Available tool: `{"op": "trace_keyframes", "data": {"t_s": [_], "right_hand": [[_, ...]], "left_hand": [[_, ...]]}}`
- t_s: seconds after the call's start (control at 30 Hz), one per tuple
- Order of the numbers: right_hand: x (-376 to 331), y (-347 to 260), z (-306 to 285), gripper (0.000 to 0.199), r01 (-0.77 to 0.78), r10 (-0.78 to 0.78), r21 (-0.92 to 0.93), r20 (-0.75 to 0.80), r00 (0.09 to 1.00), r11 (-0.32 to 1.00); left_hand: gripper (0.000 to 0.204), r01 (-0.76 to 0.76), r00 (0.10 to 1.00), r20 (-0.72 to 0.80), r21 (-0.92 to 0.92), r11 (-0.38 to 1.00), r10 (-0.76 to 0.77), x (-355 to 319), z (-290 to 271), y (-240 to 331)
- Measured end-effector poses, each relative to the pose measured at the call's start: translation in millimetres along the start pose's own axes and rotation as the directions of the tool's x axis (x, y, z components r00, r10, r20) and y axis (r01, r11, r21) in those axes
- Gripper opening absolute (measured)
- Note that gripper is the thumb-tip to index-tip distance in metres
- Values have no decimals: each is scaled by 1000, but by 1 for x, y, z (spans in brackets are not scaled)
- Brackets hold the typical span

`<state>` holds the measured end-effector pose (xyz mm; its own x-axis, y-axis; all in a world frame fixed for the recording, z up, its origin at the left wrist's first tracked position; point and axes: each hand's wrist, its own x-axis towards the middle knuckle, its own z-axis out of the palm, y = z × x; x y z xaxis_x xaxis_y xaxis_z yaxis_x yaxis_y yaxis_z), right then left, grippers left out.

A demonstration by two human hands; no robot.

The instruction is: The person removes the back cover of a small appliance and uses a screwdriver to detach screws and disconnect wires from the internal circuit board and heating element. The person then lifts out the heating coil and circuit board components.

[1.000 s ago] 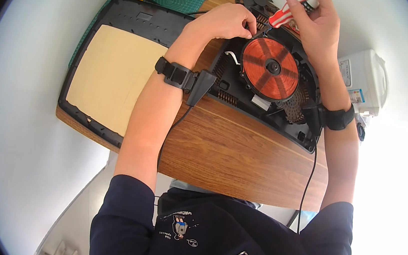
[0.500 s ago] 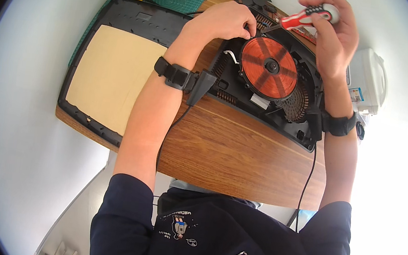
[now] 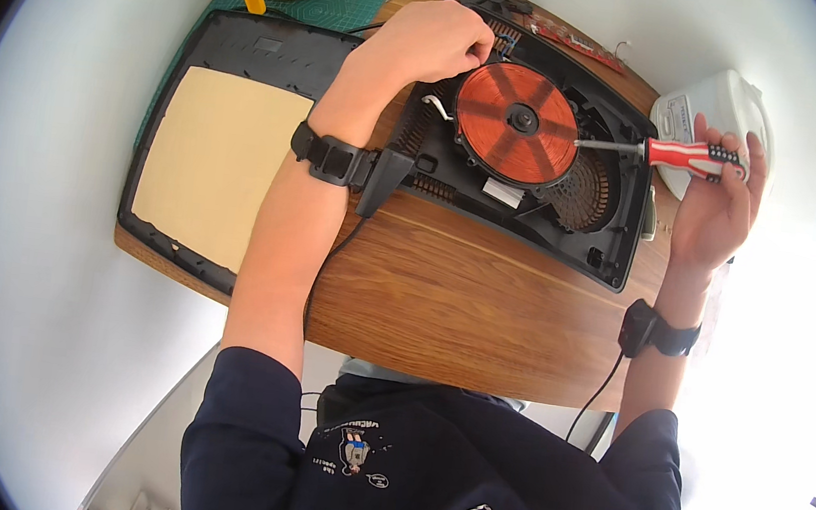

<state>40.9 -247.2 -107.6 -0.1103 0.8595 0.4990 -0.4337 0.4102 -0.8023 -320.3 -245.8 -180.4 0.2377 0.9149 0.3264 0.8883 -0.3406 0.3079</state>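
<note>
While right hand [image 3: 717,212] holds screwdriver [image 3: 669,155], pointing left, long axis nearly crosswise

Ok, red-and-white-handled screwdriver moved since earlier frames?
Yes: rightward and nearer. The screwdriver went from the far edge of the round copper-coloured coil to its right side.

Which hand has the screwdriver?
The right hand: it holds the red-and-white screwdriver. The left hand is at the edge of the coil instead.

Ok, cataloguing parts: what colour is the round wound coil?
Round coil: reddish orange with dark bands; head view.
</note>
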Motion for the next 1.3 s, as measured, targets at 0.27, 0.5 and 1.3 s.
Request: {"op": "trace_keyframes", "data": {"t_s": [0.27, 0.5, 1.3], "right_hand": [[16, -22, -117, 46, -64, 94, 182, -161, 982, 981], [84, -64, -199, 42, -21, 88, 294, -215, 973, 955], [96, -183, -361, 36, 91, 2, 300, -297, 955, 950]], "left_hand": [[9, -37, 998, 54, 79, 996, 33, 60, 14, 70], [11, -59, 989, 140, 29, 998, 54, 129, 15, 152], [15, -273, 851, 522, 348, 897, 56, 199, 60, 333]]}}
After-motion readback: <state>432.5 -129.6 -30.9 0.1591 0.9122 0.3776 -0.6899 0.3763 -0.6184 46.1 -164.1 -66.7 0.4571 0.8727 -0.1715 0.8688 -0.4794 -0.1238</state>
